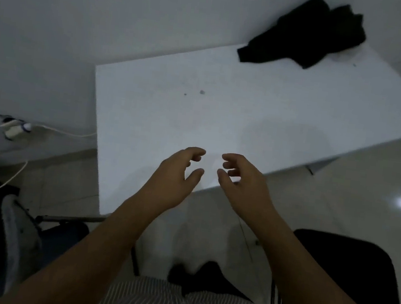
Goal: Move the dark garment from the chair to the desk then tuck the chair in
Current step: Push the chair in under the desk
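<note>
The dark garment point(307, 36) lies crumpled on the far right corner of the white desk point(174, 113), against the wall. A black chair point(346, 273) stands at the lower right, out from under the desk, its seat bare. My left hand point(176, 176) and my right hand point(241, 182) hover side by side over the desk's near edge. Both have loosely curled, spread fingers and hold nothing.
A wall socket with plugs point(14, 127) and a white cable point(6, 183) are at the left. A second dark chair with a grey backrest point(17, 235) stands at the lower left. Glossy tiled floor point(365, 197) extends to the right of the desk.
</note>
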